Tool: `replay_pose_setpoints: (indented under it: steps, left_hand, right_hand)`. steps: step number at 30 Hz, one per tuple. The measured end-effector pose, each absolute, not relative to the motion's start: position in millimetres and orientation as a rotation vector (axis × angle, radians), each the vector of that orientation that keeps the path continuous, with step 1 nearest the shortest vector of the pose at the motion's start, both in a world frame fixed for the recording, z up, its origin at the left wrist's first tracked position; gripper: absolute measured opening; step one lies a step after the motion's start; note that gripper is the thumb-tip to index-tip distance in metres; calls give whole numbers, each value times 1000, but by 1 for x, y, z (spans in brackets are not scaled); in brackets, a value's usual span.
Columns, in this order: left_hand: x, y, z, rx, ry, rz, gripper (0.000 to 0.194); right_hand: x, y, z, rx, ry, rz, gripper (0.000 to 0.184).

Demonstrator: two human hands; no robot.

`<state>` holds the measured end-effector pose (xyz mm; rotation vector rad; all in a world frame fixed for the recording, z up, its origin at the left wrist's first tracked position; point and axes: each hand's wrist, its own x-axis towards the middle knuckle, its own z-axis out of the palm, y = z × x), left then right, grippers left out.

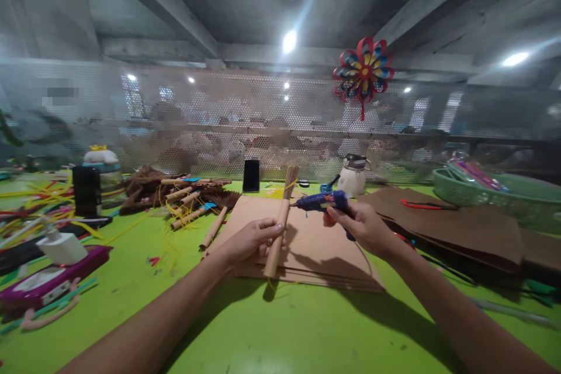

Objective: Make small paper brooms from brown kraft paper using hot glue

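Between the fingers and thumb of my left hand (256,239) is a rolled brown paper tube (275,251), tilted with its top away from me. A bundle of folded brown paper (290,181) sticks out of its upper end. My right hand (357,222) is closed around a dark blue hot glue gun (322,201), its nozzle pointing left at the tube's upper end. Whether the tip touches the paper I cannot tell. Beneath both hands lies a stack of light brown paper sheets (326,263). Thin yellow string hangs near the tube's lower end.
Several similar paper tubes (184,207) are heaped at the left, with one (214,228) beside the stack. A phone (251,176) and a white jug (353,175) stand behind. Red-handled scissors (427,205) rest on dark brown paper (464,234). A purple power strip (56,280) lies left, a green basket (517,198) right.
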<state>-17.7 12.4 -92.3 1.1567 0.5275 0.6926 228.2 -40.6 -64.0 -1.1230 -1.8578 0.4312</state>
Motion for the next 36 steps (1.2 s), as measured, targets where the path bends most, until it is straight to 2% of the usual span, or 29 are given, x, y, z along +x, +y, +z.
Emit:
replay_pose_setpoints:
  steps: [18, 25, 36]
  left_hand:
    - [-18, 13, -91, 1208, 538, 697, 15]
    - [-19, 16, -94, 1231, 559, 665, 23]
    - [-20, 19, -96, 1249, 571, 667, 22]
  right_hand:
    - [225, -49, -60, -1223, -1936, 302, 33]
    - [230, -43, -63, -1198, -1893, 273, 34]
    - [229, -44, -62, -1181, -1904, 273, 31]
